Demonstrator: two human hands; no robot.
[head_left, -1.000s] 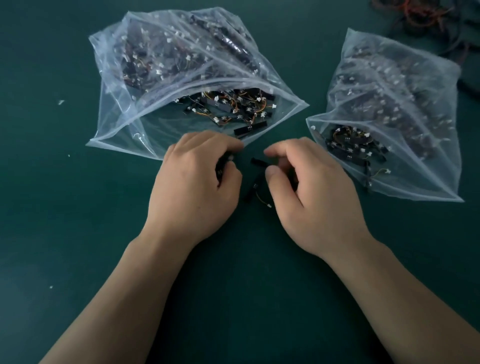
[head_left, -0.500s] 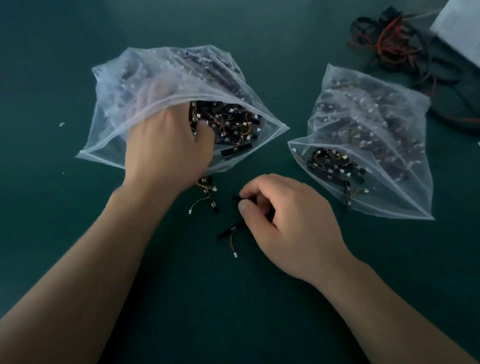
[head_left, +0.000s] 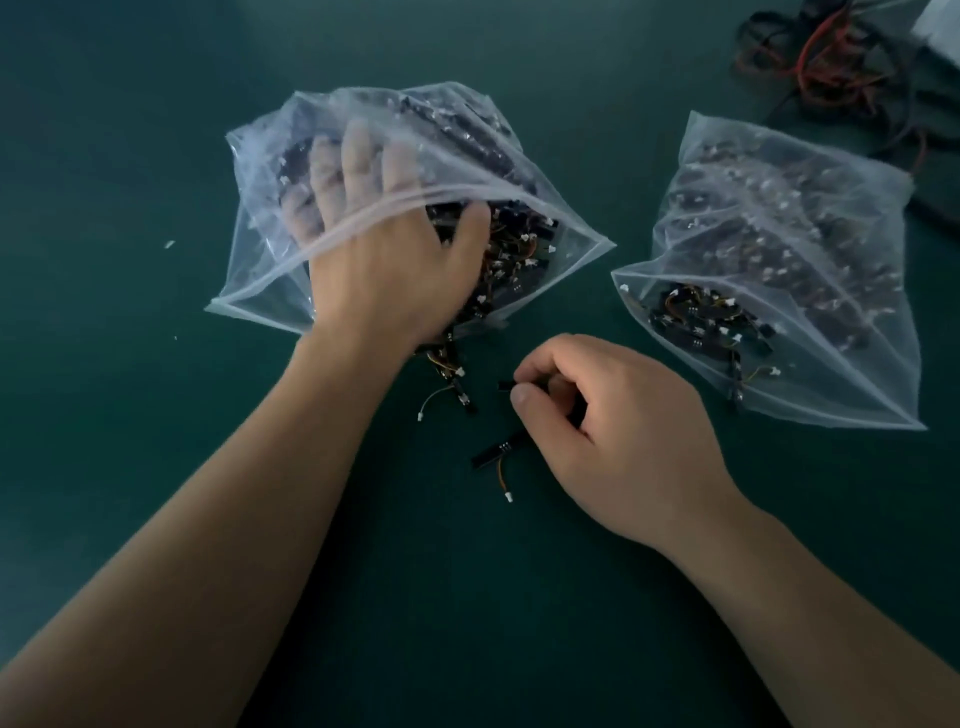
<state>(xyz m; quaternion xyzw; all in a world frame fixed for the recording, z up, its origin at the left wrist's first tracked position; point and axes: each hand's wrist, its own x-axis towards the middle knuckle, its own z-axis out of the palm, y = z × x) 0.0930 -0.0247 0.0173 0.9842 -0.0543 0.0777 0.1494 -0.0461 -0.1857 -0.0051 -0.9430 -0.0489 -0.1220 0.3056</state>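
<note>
A clear plastic bag (head_left: 260, 291) full of small black wired modules lies open towards me on the dark green table. My left hand (head_left: 384, 270) reaches deep into its mouth, fingers spread flat over the parts and seen through the plastic. My right hand (head_left: 597, 431) rests on the table below the bag, fingers curled, pinching a small black module (head_left: 506, 385) between thumb and forefinger. Another black module with an orange wire (head_left: 496, 452) lies just left of that hand. A few wired modules (head_left: 452, 379) spill from the bag's mouth by my left wrist.
A second clear bag (head_left: 831, 364) of the same parts lies to the right, its mouth facing me. A tangle of red and black cables (head_left: 826, 62) sits at the far right corner, beside a white object (head_left: 943, 21). Small white scraps (head_left: 169, 244) dot the table on the left.
My left hand left the parts on the table and pushed into the left bag, going deeper since half a second ago. My right hand stays curled on its module.
</note>
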